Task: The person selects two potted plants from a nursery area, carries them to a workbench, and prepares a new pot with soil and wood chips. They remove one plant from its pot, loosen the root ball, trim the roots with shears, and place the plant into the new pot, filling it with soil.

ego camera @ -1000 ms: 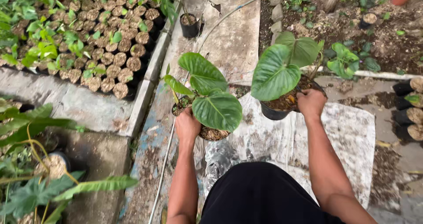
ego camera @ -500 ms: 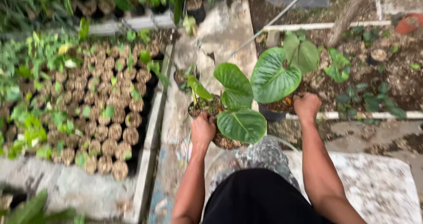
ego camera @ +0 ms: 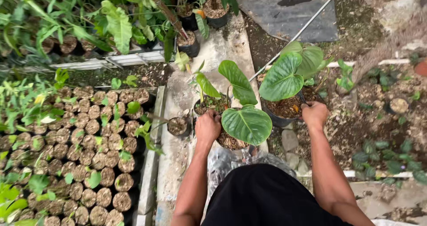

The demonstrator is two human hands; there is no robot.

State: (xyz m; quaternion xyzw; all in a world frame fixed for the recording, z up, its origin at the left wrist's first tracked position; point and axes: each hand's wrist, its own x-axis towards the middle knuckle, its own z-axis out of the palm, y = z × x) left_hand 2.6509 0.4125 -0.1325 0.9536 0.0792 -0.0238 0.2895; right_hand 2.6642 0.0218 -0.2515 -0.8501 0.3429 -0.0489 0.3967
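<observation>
Head cam, looking down. L hand (ego camera: pixel 207 127) closed on the rim of the left potted plant (ego camera: pixel 231 139), a dark pot w/ large heart-shaped leaves; fingers wrap the near-left edge, pot body sits fwd and to the right of the grip, one big leaf (ego camera: pixel 247 124) hanging over the pot just right of the knuckles. R hand (ego camera: pixel 314 114) clamped on the near-right rim of the right potted plant (ego camera: pixel 283 111), black pot, soil showing, broad pale-veined leaf (ego camera: pixel 283 77) rising fwd-left of the hand. Key relation: each pot lies ahead of and inboard from its hand, so both plants sit betw. the two hands, side by side, leaves nearly touching. Stems roughly upright; pots level as far as visible. Whether the pots rest on the ground or are lifted: cannot tell, bases hidden. Both over a concrete strip (ego camera: pixel 222 48). Small black pot (ego camera: pixel 179 125) just left of L hand. Bed of seedling pots (ego camera: pixel 89 155) well to the left; stones (ego camera: pixel 291 141) under the right pot.
</observation>
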